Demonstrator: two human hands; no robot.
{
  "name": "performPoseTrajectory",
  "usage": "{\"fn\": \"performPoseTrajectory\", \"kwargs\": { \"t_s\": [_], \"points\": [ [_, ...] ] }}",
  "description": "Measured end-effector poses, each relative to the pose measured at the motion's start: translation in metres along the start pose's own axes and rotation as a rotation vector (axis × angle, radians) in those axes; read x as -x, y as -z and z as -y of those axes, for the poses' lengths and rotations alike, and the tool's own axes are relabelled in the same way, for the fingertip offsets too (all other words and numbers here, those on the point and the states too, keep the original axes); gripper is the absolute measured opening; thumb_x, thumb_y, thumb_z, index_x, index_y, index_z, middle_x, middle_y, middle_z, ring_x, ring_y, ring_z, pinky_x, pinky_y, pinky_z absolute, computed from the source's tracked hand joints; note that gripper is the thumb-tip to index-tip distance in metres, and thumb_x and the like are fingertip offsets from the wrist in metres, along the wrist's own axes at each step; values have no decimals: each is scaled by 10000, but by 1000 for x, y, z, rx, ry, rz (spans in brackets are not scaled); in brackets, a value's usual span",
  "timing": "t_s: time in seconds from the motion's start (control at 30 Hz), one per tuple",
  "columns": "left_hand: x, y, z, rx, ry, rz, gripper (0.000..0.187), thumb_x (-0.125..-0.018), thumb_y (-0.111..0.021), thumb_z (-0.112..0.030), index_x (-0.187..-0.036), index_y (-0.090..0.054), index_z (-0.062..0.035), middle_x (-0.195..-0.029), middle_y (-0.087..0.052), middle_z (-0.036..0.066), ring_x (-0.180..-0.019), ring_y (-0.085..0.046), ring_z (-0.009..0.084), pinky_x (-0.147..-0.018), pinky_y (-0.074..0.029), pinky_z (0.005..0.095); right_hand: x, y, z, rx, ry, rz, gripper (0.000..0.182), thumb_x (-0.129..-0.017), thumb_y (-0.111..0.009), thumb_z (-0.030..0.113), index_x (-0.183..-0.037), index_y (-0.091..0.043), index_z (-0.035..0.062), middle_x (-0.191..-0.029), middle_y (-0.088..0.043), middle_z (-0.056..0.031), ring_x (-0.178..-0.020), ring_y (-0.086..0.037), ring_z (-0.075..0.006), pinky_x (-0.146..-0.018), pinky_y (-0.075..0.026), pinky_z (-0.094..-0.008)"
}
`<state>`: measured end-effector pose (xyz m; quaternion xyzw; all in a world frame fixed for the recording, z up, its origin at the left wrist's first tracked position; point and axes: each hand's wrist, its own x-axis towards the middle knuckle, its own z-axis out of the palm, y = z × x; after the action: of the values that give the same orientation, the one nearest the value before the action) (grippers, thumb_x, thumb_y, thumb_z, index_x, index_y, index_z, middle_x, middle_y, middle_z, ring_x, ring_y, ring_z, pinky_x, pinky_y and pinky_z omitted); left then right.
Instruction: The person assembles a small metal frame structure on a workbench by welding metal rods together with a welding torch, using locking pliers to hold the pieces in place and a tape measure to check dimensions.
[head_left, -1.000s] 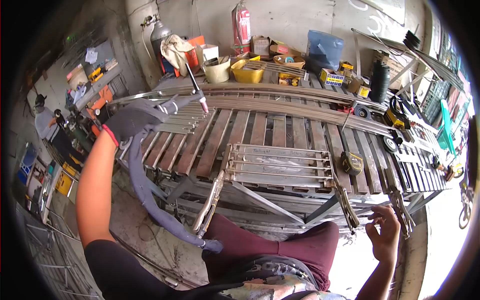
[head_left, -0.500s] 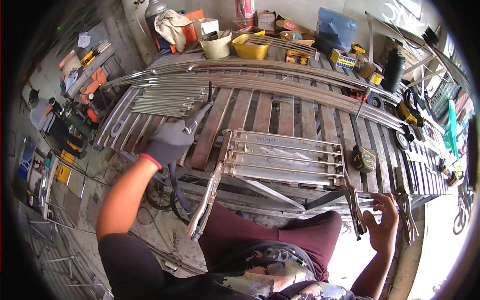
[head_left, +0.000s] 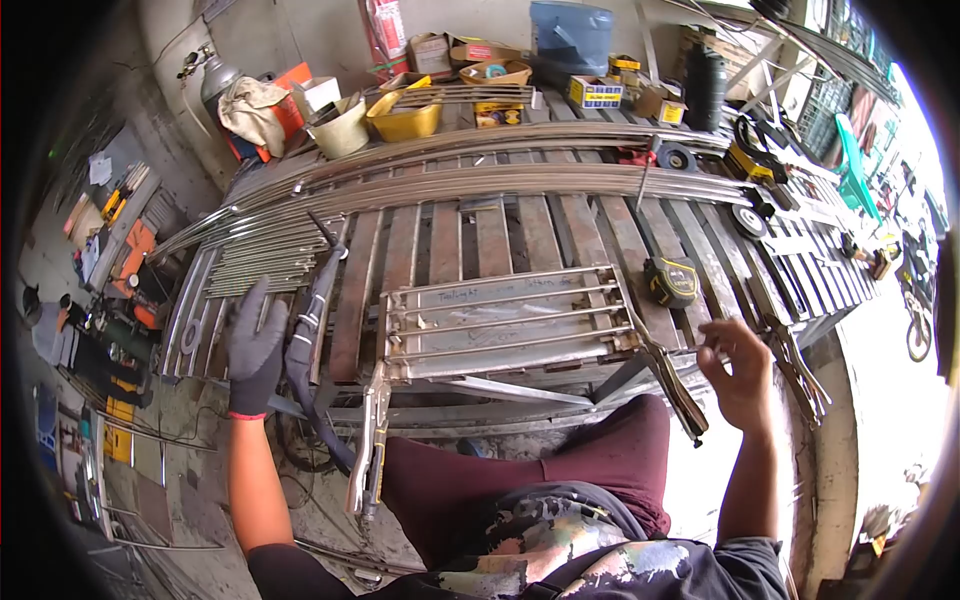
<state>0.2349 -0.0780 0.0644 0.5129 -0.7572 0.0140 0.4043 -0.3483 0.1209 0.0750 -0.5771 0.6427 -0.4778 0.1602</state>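
My left hand (head_left: 257, 345), in a grey glove with a red cuff, is open over the bench's left edge, fingers stretched out. Just right of it, what looks like a welding torch (head_left: 322, 268) lies on the slats, its dark cable hanging off the front. A rectangular frame of metal rods (head_left: 505, 320) rests on a plate with handwriting at the front edge. Locking pliers (head_left: 372, 430) grip its left corner, and a second pair of locking pliers (head_left: 672, 388) its right. My bare right hand (head_left: 740, 372) hovers right of them, fingers loosely bent and apart, holding nothing.
Short cut rods (head_left: 265, 255) lie at the left, with long rods (head_left: 480, 187) across the slatted bench (head_left: 490, 245). A tape measure (head_left: 670, 282) sits right of the frame. More locking pliers (head_left: 795, 370) hang at the front right. Tubs and boxes line the back.
My left hand has let go of the torch and moved left and down, its fingers now spread. My right hand has shifted slightly up and left. The camera view has turned to the right.
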Motion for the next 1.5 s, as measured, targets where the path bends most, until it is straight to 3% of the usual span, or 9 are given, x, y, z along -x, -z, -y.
{"fn": "performPoseTrajectory", "kwargs": {
  "t_s": [0.07, 0.17, 0.23, 0.3, 0.33, 0.37, 0.53, 0.73, 1.5],
  "points": [
    [-7, -1, -11, 182, 82, -103, 483, -1011, -627, -60, -1486, -566, 0, -1403, -639, 193, -1315, -575, 306, -1123, -435, 428, -10, 1, 10, 67, 89, -98, 288, -861, -764, 17, -1146, -717, 9, -895, -678, -31, -842, -615, -121, -832, -505, -291],
    [-17, 28, -81, 208, -64, -99, 457, -1046, -571, -60, -1495, -547, 22, -1512, -578, 181, -1408, -528, 275, -1200, -365, 370, -21, 19, 49, 111, 332, -140, 349, -857, -758, 4, -1201, -694, 0, -1002, -709, -67, -927, -650, -143, -883, -507, -307],
    [-33, 60, -124, -142, -420, -238, 464, -1056, -493, -73, -1509, -536, 23, -1512, -570, 175, -1304, -595, 253, -1098, -456, 376, -29, 36, 80, 96, 550, -202, 366, -868, -760, 31, -1222, -679, -16, -1066, -710, -100, -958, -663, -161, -913, -514, -330],
    [-41, 106, -150, -274, -292, -416, 485, -1099, -386, -148, -1524, -495, 56, -1537, -552, 174, -1290, -628, 239, -1073, -483, 337, -32, 61, 125, 276, 826, -311, 358, -931, -674, 59, -1265, -629, -64, -1173, -658, -135, -1112, -625, -198, -1029, -477, -354],
    [-47, 127, -156, -294, -235, -448, 486, -1098, -388, -148, -1526, -493, 56, -1530, -555, 172, -1283, -628, 237, -1067, -484, 336, -31, 72, 160, 262, 943, -320, 405, -968, -569, 217, -1312, -574, 3, -1195, -612, -111, -1162, -585, -214, -1088, -437, -411],
    [-51, 135, -161, -291, -216, -416, 487, -1097, -391, -148, -1528, -491, 55, -1524, -557, 171, -1276, -628, 234, -1062, -485, 335, -32, 81, 204, 243, 1061, -333, 471, -1005, -464, 375, -1359, -518, 70, -1217, -567, -86, -1212, -544, -229, -1147, -397, -469],
    [-80, 99, -191, -257, -351, 340, 492, -1092, -404, -147, -1536, -480, 51, -1492, -568, 163, -1241, -629, 223, -1032, -488, 328, -35, 83, 292, 388, 1412, -123, 463, -1002, -483, 363, -1354, -525, 63, -1216, -572, -88, -1200, -552, -224, -1131, -407, -456],
    [-88, 61, -195, -292, -336, 619, 501, -1086, -419, -147, -1545, -466, 46, -1454, -581, 155, -1200, -630, 209, -998, -492, 319, -36, 72, 295, 428, 1434, 8, 455, -999, -504, 348, -1347, -533, 56, -1214, -578, -91, -1186, -562, -217, -1112, -420, -441],
    [-83, 57, -190, -267, -273, 718, 551, -1062, -478, -143, -1582, -416, 28, -1307, -630, 120, -1040, -635, 155, -864, -508, 287, -40, 63, 288, 413, 1441, 100, 428, -988, -587, 291, -1324, -566, 27, -1209, -603, -102, -1133, -597, -192, -1040, -467, -381]
  ]
}}
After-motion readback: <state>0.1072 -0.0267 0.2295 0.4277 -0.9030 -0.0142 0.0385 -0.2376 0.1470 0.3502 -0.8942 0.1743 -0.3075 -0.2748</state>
